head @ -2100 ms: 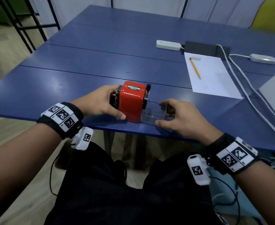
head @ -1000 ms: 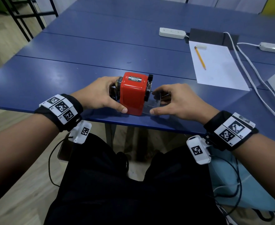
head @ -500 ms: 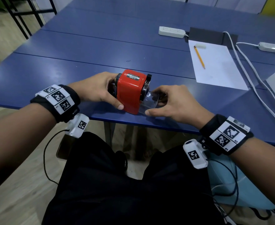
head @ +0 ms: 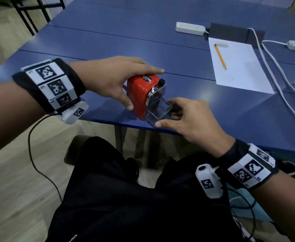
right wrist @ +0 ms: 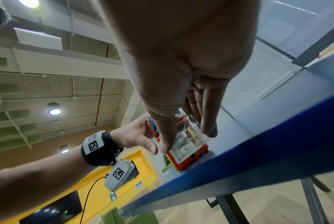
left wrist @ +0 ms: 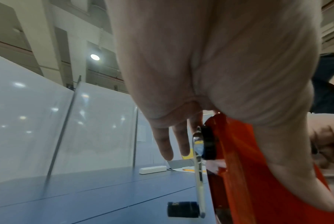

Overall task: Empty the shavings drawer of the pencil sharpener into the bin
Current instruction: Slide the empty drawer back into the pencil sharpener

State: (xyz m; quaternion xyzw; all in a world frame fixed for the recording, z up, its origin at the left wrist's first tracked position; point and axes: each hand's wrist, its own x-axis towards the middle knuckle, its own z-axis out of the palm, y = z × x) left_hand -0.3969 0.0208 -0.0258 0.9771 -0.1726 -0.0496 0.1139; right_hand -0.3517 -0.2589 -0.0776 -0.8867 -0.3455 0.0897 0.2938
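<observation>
The red pencil sharpener (head: 137, 97) stands near the front edge of the blue table (head: 94, 49). My left hand (head: 145, 89) grips it from above, thumb on its near side and fingers lying over its top. The clear plastic shavings drawer (head: 156, 114) sticks partway out of the sharpener's front, towards me. My right hand (head: 164, 114) pinches the drawer between thumb and fingers. The right wrist view shows the drawer (right wrist: 189, 136) held in the red body (right wrist: 191, 158). In the left wrist view the sharpener (left wrist: 239, 166) and its black crank knob (left wrist: 181, 209) show below my palm.
A sheet of paper (head: 239, 67) with a yellow pencil (head: 220, 56) lies at the right. Behind it are a white power strip (head: 190, 28), a black box (head: 230, 34) and white cables (head: 272, 67). Something pale blue (head: 239, 194) sits on the floor by my right arm.
My left hand has moved from behind the sharpener to over its top. The sharpener has turned its front towards me. The drawer sticks out farther than half a second ago.
</observation>
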